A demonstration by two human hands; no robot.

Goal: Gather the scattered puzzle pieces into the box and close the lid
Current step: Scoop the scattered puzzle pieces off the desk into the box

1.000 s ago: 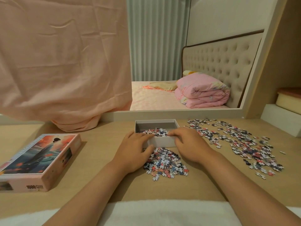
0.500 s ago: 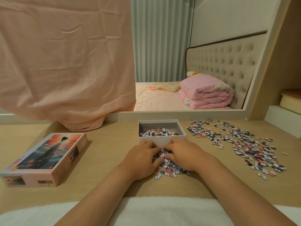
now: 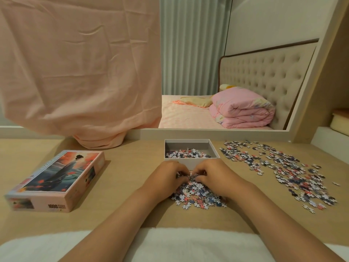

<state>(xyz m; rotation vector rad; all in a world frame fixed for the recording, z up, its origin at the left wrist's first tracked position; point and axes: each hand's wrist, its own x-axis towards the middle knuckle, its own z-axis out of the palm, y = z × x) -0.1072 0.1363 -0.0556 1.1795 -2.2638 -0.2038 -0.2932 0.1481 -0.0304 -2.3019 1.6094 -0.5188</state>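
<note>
head view: both hands scooping a pile of puzzle pieces

left hand (image 3: 167, 176) and right hand (image 3: 213, 175) curl their fingers around the near pile (image 3: 198, 195) on the counter (image 3: 128, 167), just before the open box (image 3: 191, 162); lifting loosely could spill pieces short of it.

Fingertips of left hand (image 3: 166, 176) and right hand (image 3: 213, 175) curled under and buried in near pile of pieces (image 3: 198, 195), so grip on any piece not determinable; part of pile concealed beneath both palms. Near wall of box (image 3: 190, 162) partly masked by knuckles, and lower contents concealed behind that wall. Small print on lid (image 3: 56, 182) side too blurred to read beyond "1000"; forearms cropped at bottom edge, yellow container (image 3: 340, 123) at right edge.
</note>
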